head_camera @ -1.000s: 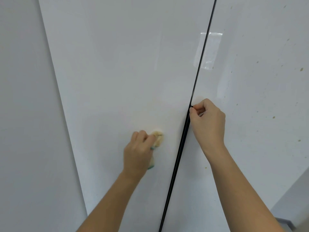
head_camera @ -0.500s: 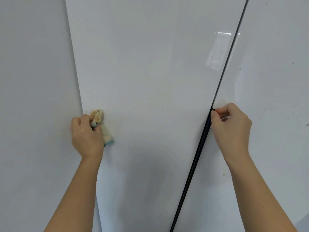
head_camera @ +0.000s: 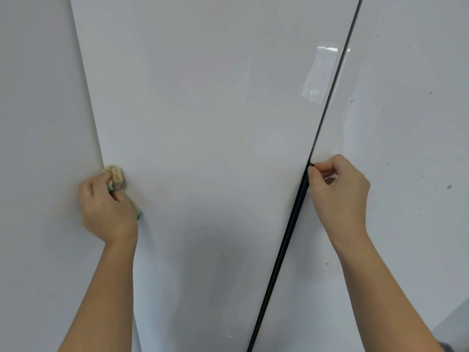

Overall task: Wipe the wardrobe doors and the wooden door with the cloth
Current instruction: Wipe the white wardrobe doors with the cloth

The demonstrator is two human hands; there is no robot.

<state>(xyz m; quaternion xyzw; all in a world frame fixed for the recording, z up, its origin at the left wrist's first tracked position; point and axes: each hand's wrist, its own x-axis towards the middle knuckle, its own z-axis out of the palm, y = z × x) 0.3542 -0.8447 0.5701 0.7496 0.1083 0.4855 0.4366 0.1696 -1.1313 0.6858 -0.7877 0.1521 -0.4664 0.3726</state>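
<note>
A glossy white wardrobe door (head_camera: 215,148) fills the middle of the view. My left hand (head_camera: 106,207) grips a bunched yellow cloth (head_camera: 116,174) with a teal edge and presses it against this door near its left edge. My right hand (head_camera: 337,191) has its fingers curled, and its fingertips pinch the dark edge strip (head_camera: 291,224) in the gap between this door and the right wardrobe door (head_camera: 406,123). No wooden door is in view.
A white panel (head_camera: 38,123) lies left of the middle door. The right door carries several small brown specks. A patch of clear tape (head_camera: 317,77) shines near the dark gap, high up.
My left hand has swept the cloth leftward across the middle door, from near the dark gap to the door's left edge. My right hand has kept its hold on the gap's edge.
</note>
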